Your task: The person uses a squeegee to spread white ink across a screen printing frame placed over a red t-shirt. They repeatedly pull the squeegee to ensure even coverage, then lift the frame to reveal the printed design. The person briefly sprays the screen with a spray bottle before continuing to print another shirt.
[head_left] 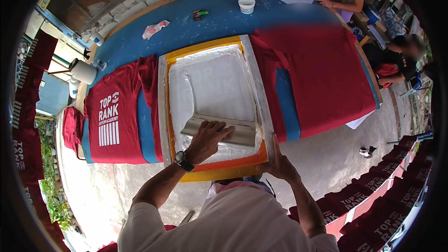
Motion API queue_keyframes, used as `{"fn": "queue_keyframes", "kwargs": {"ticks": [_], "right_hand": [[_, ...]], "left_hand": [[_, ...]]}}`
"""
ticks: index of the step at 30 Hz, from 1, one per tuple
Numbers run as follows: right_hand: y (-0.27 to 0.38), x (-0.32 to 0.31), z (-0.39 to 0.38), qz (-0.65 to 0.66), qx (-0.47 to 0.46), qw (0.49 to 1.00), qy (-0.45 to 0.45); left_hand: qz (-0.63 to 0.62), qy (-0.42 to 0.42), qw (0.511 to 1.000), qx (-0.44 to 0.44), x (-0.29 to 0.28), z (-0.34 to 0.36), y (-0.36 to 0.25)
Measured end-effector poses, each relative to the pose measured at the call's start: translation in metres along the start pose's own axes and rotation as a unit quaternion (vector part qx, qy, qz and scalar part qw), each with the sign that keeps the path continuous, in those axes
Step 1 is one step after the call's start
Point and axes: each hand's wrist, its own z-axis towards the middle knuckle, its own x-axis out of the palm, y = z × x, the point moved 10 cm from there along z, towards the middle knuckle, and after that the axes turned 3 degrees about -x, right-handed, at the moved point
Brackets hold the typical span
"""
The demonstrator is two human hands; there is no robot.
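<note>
The left hand [208, 139] grips the squeegee [219, 131] on the white screen [212, 84]. The right hand [279, 162] lies open, flat against the frame [264, 112] beside it.

The left hand [207, 140] covers the middle of the squeegee [219, 132]. White ink hides the screen [212, 86] mesh. The frame [254, 77] covers the shirt beneath it. A seated person [396, 60] at the right is blurred, and another's upper body is cut off at the top.

torso: pale off-white short-sleeved cotton shirt [233, 226] | forearms: bare below the sleeves | left wrist: dark round-faced wristwatch on black strap [183, 160] | right wrist: nothing worn | hands: ungloved
</note>
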Motion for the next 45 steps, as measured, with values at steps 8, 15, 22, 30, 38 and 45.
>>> {"fn": "queue_keyframes", "kwargs": {"ticks": [8,15,22,30,38,45], "right_hand": [[0.000,-0.001,0.000,0.001,-0.017,1.000,0.005],[-0.004,0.004,0.002,0.018,-0.037,0.999,0.010],[0.005,0.002,0.004,-0.002,-0.070,0.998,-0.006],[0.010,0.000,0.000,0.011,0.016,1.000,0.022],[0.018,-0.003,0.001,-0.004,0.048,0.999,0.023],[0.013,0.000,-0.001,0.018,0.050,0.998,0.039]], "left_hand": [[0.006,0.032,0.998,-0.059,-0.001,-0.057,-0.001],[-0.033,0.089,0.992,-0.079,-0.020,-0.029,0.009],[-0.047,-0.006,0.991,-0.123,-0.044,-0.054,-0.035],[0.016,-0.070,0.985,-0.156,0.016,-0.089,-0.069],[0.077,-0.141,0.973,-0.165,0.032,-0.071,-0.042],[0.079,-0.174,0.971,-0.145,0.005,0.010,0.045]]}}
